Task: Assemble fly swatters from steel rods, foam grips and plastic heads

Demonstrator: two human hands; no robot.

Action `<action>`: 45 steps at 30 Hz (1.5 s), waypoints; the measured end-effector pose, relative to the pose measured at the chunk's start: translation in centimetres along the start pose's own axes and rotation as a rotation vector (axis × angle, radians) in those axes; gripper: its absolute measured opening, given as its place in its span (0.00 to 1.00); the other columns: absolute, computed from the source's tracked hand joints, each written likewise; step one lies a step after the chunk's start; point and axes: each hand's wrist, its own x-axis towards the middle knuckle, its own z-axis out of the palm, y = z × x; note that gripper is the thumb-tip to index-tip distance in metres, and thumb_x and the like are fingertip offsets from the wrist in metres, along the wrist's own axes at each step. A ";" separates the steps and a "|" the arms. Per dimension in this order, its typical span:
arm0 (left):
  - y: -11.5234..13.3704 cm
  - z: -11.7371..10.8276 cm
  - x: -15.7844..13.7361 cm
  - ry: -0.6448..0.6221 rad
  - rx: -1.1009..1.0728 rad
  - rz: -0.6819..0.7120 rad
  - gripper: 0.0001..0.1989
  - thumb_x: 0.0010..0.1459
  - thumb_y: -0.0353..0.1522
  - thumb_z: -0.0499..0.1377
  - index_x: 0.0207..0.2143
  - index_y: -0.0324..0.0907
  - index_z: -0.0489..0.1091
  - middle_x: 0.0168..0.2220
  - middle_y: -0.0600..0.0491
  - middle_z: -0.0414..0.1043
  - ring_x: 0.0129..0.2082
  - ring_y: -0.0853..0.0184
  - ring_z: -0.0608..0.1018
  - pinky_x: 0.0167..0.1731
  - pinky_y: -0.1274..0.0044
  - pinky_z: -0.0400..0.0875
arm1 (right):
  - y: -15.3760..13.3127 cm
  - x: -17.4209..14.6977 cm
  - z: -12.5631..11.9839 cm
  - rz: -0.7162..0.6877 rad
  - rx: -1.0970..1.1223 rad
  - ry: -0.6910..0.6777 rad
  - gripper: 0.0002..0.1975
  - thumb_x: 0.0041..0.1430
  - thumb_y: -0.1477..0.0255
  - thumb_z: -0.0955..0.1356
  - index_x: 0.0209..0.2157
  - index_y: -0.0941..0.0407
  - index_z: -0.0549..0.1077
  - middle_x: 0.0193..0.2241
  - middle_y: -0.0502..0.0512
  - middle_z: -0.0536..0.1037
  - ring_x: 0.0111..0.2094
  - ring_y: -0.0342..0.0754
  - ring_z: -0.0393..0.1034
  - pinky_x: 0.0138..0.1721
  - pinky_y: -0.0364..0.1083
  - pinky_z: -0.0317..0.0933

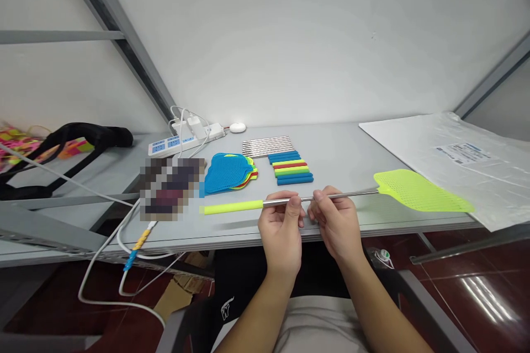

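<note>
Yellow-green swatter (307,199) at lower centre, left hand (284,237) and right hand (338,229) pinching its shaft (359,194), looks complete, while separate heads (229,171), rods (267,146) and grips (291,171) lie mid-frame, seemingly unassembled.

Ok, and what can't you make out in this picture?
All in the head view:
Metal rod: short stretches hidden by the left hand and right hand.
Lower swatter heads: mostly covered by the blue head.
Pixelated patch: blurring masks whatever lies there.
Package label: print too small to read.
Colourful pile: cut off by the left edge.
</note>
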 end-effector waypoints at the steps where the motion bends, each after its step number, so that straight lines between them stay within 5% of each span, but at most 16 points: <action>1: 0.0 0.0 0.0 0.002 -0.002 0.000 0.11 0.56 0.39 0.66 0.35 0.41 0.72 0.22 0.58 0.66 0.23 0.74 0.70 0.22 0.83 0.64 | 0.0 0.0 0.0 -0.004 -0.016 0.000 0.17 0.56 0.63 0.72 0.20 0.55 0.66 0.16 0.42 0.60 0.20 0.39 0.55 0.25 0.42 0.53; 23: 0.5 0.9 -0.4 -0.004 0.043 -0.032 0.13 0.54 0.40 0.67 0.32 0.40 0.71 0.22 0.59 0.67 0.23 0.75 0.69 0.23 0.84 0.63 | -0.7 -0.3 0.4 0.014 0.002 -0.129 0.13 0.59 0.64 0.70 0.23 0.55 0.72 0.19 0.46 0.68 0.21 0.41 0.63 0.26 0.43 0.60; 35: 0.7 0.9 -0.7 -0.028 -0.034 -0.077 0.14 0.54 0.41 0.66 0.34 0.40 0.71 0.24 0.58 0.67 0.23 0.75 0.68 0.24 0.83 0.63 | -0.6 -0.4 0.4 0.029 -0.066 -0.109 0.20 0.59 0.58 0.69 0.20 0.56 0.69 0.15 0.44 0.60 0.18 0.39 0.53 0.22 0.42 0.53; 40: 1.8 -0.6 -0.8 -0.053 -0.025 -0.074 0.13 0.57 0.41 0.64 0.35 0.39 0.72 0.23 0.57 0.66 0.23 0.75 0.67 0.25 0.83 0.62 | -1.4 -0.4 -0.2 0.008 -0.060 -0.085 0.20 0.57 0.62 0.71 0.16 0.56 0.67 0.17 0.46 0.63 0.22 0.41 0.56 0.25 0.43 0.53; 45: 4.3 -3.7 0.3 0.116 -0.107 0.012 0.14 0.54 0.41 0.67 0.35 0.39 0.72 0.21 0.59 0.61 0.22 0.76 0.64 0.26 0.82 0.63 | -2.8 -0.2 -3.0 0.024 0.072 0.068 0.21 0.55 0.68 0.72 0.14 0.56 0.64 0.17 0.44 0.57 0.21 0.41 0.53 0.26 0.44 0.54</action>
